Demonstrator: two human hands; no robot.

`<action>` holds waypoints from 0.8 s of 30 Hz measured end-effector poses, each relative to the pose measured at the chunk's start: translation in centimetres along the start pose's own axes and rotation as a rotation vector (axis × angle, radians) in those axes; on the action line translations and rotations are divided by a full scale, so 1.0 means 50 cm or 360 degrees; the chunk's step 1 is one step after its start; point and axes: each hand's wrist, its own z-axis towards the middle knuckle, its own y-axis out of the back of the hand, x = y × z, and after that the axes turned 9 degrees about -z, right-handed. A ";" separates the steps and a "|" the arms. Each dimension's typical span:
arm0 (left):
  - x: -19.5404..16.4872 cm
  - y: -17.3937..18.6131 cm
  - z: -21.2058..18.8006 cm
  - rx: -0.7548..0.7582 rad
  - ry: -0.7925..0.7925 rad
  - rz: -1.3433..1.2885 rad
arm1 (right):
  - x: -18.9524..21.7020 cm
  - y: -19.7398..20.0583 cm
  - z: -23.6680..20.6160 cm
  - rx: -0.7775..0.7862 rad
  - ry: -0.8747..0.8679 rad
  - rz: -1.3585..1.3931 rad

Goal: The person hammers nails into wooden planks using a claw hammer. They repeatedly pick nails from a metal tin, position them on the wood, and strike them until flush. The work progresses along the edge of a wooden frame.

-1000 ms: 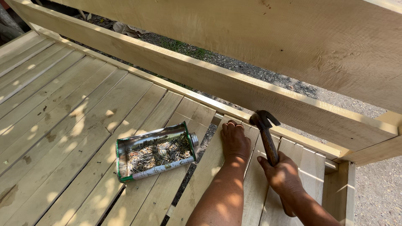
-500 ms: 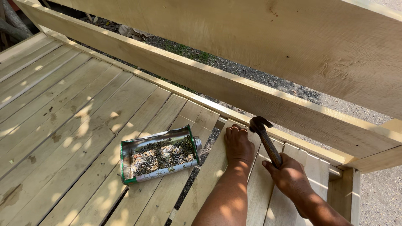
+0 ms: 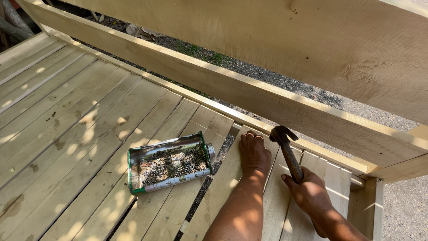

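On the left, the pale wooden deck (image 3: 67,116) carries a cut-open tin can (image 3: 168,166), lying on its side with its long axis running left to right and slightly upward; its rim is green, a white band runs along its near edge, and it is full of loose nails (image 3: 171,164). Just right of the can there is a dark gap between the planks. Beyond this gap the left hand (image 3: 254,151) lies flat, palm down, with fingers close together, pressed on a loose plank (image 3: 223,192) that runs away from the person toward the rail (image 3: 249,96). Further right, the right hand (image 3: 307,192) is closed around the handle of a claw hammer (image 3: 287,149). The handle points up and a little left, so the dark head (image 3: 281,133) stands just beside the left fingertips, near the far end of the plank. I cannot tell whether a nail is under the fingers.
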 end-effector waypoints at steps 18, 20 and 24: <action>0.000 0.015 0.011 0.0135 0.0110 -0.0066 | -0.049 -0.071 0.052 -0.0090 0.0019 -0.0367; 0.004 0.010 0.009 0.0122 0.0124 -0.0070 | -0.046 -0.070 0.062 -0.0010 -0.0119 -0.0275; 0.016 0.001 0.005 0.0049 0.0060 -0.0057 | -0.045 -0.074 0.071 -0.0034 -0.0126 -0.0288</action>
